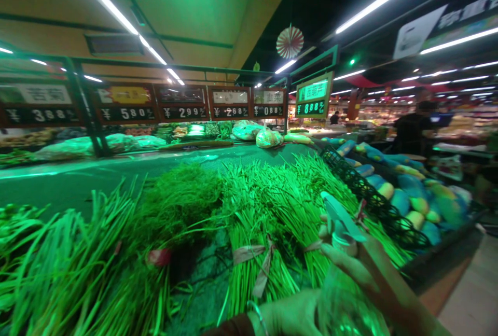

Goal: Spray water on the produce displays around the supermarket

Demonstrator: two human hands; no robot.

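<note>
A clear spray bottle (340, 294) with a pale trigger head (339, 217) is held up at the lower right, tilted, over the greens. My right hand (363, 268) is closed around its neck and trigger. Against the bottle's body is my left hand (291, 312), with a bracelet at the wrist; it grips the bottle from the left, its fingertips partly hidden and blurred. Just beyond the bottle lie bundles of long-stemmed greens (257, 211), tied with pale bands. Feathery dark greens (179, 196) and loose long stalks (66, 258) spread out to the left.
A black plastic barrier (373, 206) separates the greens from a heap of gourd-like vegetables (408, 196) on the right. Price signs (229, 103) hang along the back rail. Bagged produce (269, 138) rests on the ledge. A person (414, 128) stands far right.
</note>
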